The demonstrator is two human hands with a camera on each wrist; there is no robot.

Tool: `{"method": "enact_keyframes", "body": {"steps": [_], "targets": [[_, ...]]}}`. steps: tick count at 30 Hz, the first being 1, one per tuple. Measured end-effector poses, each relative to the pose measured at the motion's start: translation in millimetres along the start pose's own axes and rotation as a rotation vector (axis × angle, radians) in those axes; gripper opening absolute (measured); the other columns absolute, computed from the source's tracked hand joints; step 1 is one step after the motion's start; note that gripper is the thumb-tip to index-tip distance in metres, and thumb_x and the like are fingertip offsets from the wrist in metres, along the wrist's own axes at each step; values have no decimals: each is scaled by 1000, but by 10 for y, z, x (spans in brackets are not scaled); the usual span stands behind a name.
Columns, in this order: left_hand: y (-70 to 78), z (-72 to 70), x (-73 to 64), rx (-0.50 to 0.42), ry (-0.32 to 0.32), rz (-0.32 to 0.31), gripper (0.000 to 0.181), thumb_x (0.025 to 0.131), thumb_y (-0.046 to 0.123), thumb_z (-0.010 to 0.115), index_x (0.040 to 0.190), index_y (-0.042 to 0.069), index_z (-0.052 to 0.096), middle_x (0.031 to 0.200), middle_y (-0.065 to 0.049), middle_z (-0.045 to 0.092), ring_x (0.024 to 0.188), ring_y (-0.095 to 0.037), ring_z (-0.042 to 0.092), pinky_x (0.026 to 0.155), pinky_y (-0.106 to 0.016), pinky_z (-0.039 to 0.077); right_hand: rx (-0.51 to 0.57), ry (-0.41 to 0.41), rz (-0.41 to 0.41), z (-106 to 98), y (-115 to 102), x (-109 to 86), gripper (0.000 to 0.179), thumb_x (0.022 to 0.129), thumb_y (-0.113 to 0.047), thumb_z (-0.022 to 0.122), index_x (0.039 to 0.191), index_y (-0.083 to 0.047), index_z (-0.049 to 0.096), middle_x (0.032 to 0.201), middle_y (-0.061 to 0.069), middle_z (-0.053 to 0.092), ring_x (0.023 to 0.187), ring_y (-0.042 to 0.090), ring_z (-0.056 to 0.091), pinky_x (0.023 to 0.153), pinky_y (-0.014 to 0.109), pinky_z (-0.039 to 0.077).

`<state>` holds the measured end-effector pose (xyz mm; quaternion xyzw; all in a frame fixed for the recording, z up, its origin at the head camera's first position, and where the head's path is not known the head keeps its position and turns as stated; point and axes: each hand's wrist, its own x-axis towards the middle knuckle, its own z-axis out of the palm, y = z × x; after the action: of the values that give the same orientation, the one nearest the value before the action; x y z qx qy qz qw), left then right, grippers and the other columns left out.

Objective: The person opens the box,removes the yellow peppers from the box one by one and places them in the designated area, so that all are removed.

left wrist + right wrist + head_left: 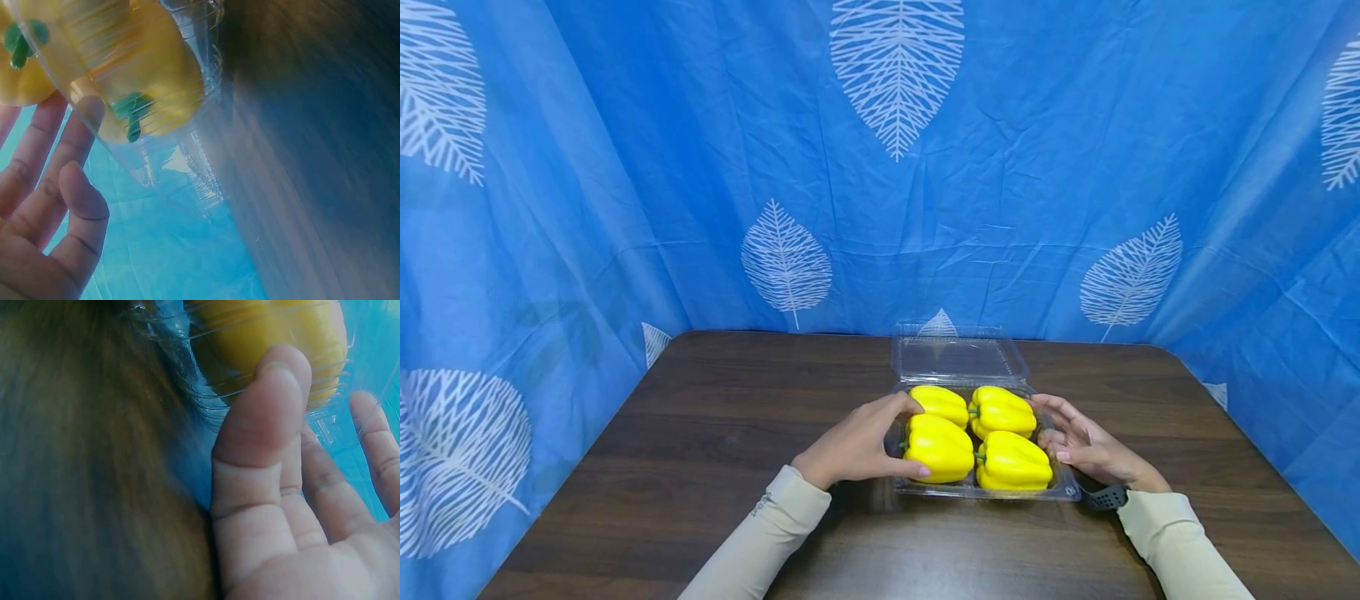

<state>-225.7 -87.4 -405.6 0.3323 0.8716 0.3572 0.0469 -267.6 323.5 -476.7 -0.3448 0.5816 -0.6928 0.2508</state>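
While its clear lid (958, 360) stands open at the back, the plastic box (973, 493) sits on the brown table (715, 433), between the hands, with 4 yellow peppers (938, 450) inside: 2 behind, 2 in front, green stems showing on some left ends. At its left side, the left hand (861, 442) has thumb and fingers spread apart. Beside its right wall, the right hand (1093, 447) has loosely bent fingers, thumb apart; I cannot tell how firmly either presses.

Head view high, back from clear container (985, 494), facing forward-down, wrist views close at its left and right, facing it, yellow peppers (938, 450) shared.
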Motion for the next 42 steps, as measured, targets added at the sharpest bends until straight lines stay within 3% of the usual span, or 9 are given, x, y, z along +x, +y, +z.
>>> {"method": "enact_keyframes", "body": {"steps": [12,25,35,42], "targets": [[9,-76,-9,-40,33,13,69,88,39,90,141,10,57,134,-4,65,119,-21,64,101,-34,59,-4,3,-2,5,-9,7,70,104,6,53,162,-31,38,149,-9,49,99,9,58,89,21,54],[-33,-162,-17,-146,116,56,70,90,30,87,147,5,56,141,-9,65,117,-23,66,99,-33,60,-20,29,15,5,0,0,70,103,6,54,159,-32,41,150,-11,49,99,7,60,89,20,55],[-185,-188,-28,-326,235,77,67,91,17,85,149,3,55,142,-14,65,116,-28,68,98,-42,62,2,8,1,-4,2,8,70,103,7,53,161,-31,40,151,-12,48,99,7,58,88,20,54],[-293,-215,-34,-481,296,54,65,93,10,82,151,0,53,148,-20,59,127,-37,64,104,-45,59,-2,7,-5,-1,-4,8,70,103,7,53,161,-31,40,152,-12,47,99,7,59,89,19,54]]}}
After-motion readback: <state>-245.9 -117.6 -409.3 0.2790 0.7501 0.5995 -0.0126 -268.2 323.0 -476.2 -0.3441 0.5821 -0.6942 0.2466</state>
